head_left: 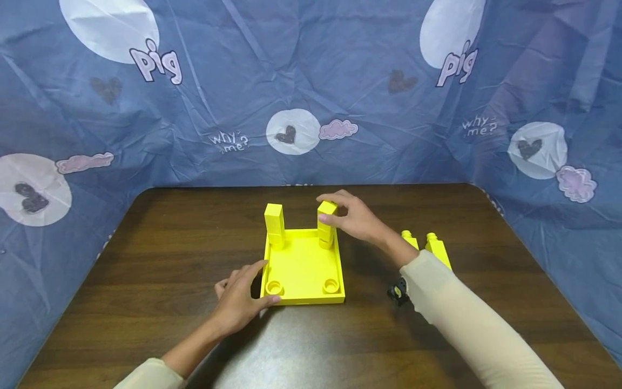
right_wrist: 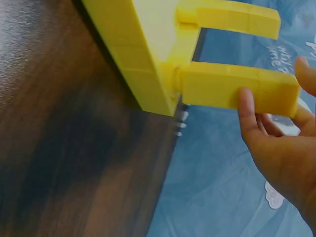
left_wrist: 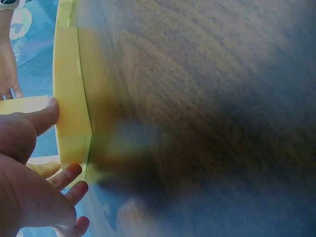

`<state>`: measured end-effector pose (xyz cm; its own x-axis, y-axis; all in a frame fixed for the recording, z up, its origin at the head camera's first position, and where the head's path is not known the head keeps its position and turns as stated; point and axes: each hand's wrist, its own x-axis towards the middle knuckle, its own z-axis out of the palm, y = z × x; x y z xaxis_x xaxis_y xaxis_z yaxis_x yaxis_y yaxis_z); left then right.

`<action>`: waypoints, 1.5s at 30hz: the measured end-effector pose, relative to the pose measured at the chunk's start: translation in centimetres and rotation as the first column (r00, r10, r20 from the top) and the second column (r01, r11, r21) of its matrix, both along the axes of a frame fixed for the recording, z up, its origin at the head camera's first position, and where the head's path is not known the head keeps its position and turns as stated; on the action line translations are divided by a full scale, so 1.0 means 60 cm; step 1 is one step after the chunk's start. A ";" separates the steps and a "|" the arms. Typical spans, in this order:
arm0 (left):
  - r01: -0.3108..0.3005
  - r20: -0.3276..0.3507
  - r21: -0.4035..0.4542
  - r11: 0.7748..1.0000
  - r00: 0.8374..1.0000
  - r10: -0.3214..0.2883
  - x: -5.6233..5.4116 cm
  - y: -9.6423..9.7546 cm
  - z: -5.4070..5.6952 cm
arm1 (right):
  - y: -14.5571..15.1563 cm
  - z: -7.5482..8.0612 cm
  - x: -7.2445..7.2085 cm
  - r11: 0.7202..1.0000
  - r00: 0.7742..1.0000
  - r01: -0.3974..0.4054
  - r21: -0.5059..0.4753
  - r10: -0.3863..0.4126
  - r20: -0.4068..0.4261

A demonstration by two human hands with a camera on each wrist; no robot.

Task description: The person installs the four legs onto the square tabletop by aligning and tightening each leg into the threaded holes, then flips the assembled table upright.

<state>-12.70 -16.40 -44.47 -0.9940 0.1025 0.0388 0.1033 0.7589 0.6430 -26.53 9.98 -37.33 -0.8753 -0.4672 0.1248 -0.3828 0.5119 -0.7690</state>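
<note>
A yellow square base (head_left: pixel 302 267) with a raised rim lies on the table. Two yellow block legs stand upright in its far corners, a left leg (head_left: pixel 275 222) and a right leg (head_left: pixel 325 232). My right hand (head_left: pixel 357 219) grips the right leg near its top, the thumb (right_wrist: pixel 245 101) on one face and other fingers around the far side. At the near left corner, my left hand (head_left: pixel 238 302) holds the base, thumb against the front wall and fingers along the left side. Round sockets (head_left: pixel 331 286) show in the two near corners.
Two more yellow legs (head_left: pixel 438 252) with knobbed ends lie on the table to the right, partly behind the right forearm. A small black object (head_left: pixel 398 292) sits at the right cuff. Blue printed cloth (head_left: pixel 301 70) hangs behind the brown wooden table (head_left: pixel 160 259).
</note>
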 end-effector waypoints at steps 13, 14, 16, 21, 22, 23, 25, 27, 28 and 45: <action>0.000 0.006 0.003 1.000 1.000 0.000 -0.001 0.001 0.004 | -0.004 -0.013 -0.007 0.985 0.992 0.124 -0.117 -0.127 -0.018; -0.001 0.007 0.003 1.000 1.000 0.001 -0.001 0.001 0.004 | -0.006 -0.014 -0.007 0.985 0.990 0.136 -0.108 -0.140 -0.028; -0.002 0.006 -0.003 1.000 1.000 0.002 -0.002 0.001 0.005 | -0.010 -0.015 -0.007 0.986 0.989 0.139 -0.087 -0.144 -0.045; -0.004 0.004 -0.011 1.000 1.000 0.004 -0.004 0.001 0.006 | -0.005 -0.012 -0.008 0.997 0.998 0.047 -0.066 -0.049 -0.037; -0.004 0.004 -0.011 1.000 1.000 0.004 -0.004 0.001 0.006 | -0.002 -0.010 -0.009 0.998 0.999 0.021 -0.063 -0.022 -0.029; -0.004 0.005 -0.010 1.000 1.000 0.004 -0.003 0.001 0.006 | 0.001 -0.009 -0.009 0.998 1.000 -0.005 -0.067 0.004 -0.018; -0.004 0.007 -0.008 1.000 1.000 0.004 -0.003 0.001 0.006 | 0.008 -0.005 -0.009 0.995 0.998 -0.054 -0.082 0.055 0.008; -0.005 0.008 -0.008 1.000 1.000 0.005 -0.002 0.000 0.005 | 0.015 -0.002 -0.010 0.992 0.996 -0.082 -0.101 0.084 0.024; -0.005 0.007 -0.008 1.000 1.000 0.005 -0.002 0.000 0.005 | 0.017 -0.002 -0.011 0.990 0.996 -0.085 -0.110 0.089 0.026; -0.005 0.008 -0.011 1.000 1.000 0.005 0.000 0.002 0.002 | -0.010 -0.016 -0.008 0.984 0.985 0.149 -0.103 -0.156 -0.070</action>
<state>-12.72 -16.31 -44.34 -0.9947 0.0982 0.0298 0.0946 0.7661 0.6357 -27.04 9.38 -38.26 -0.9212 -0.3112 0.2334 -0.3666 0.4935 -0.7887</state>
